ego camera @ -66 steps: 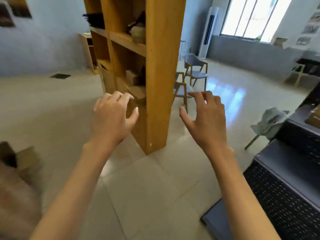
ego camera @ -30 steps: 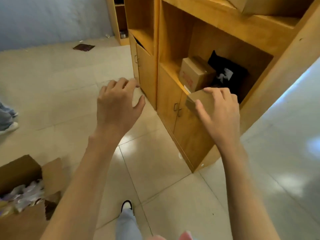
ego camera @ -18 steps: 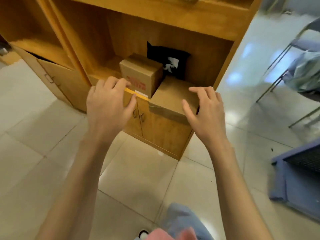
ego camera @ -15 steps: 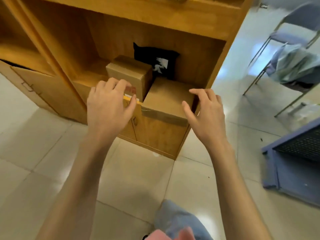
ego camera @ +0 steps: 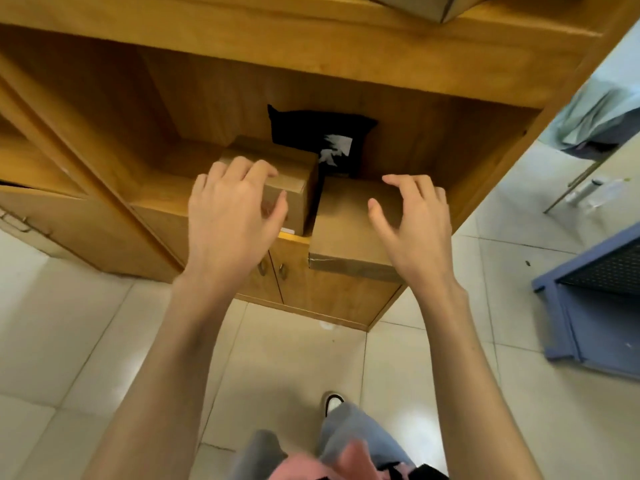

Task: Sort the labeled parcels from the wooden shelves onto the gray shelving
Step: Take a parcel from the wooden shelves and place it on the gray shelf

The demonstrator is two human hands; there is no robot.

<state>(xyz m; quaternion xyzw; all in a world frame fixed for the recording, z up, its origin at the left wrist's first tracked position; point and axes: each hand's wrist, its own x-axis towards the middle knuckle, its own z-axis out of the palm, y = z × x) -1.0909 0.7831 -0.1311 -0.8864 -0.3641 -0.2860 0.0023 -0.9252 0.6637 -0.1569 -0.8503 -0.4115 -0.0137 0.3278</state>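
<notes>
Both hands have closed in on the wooden shelf (ego camera: pixel 162 199): left hand (ego camera: pixel 232 216) loosely spread over the small box (ego camera: pixel 294 188), right hand (ego camera: pixel 412 223) over the flat box (ego camera: pixel 346 226); neither gripped, nothing moved to the gray shelving (ego camera: pixel 588 306) yet

Two cardboard parcels (ego camera: pixel 349 216) sit on wooden shelf (ego camera: pixel 162 199).
</notes>
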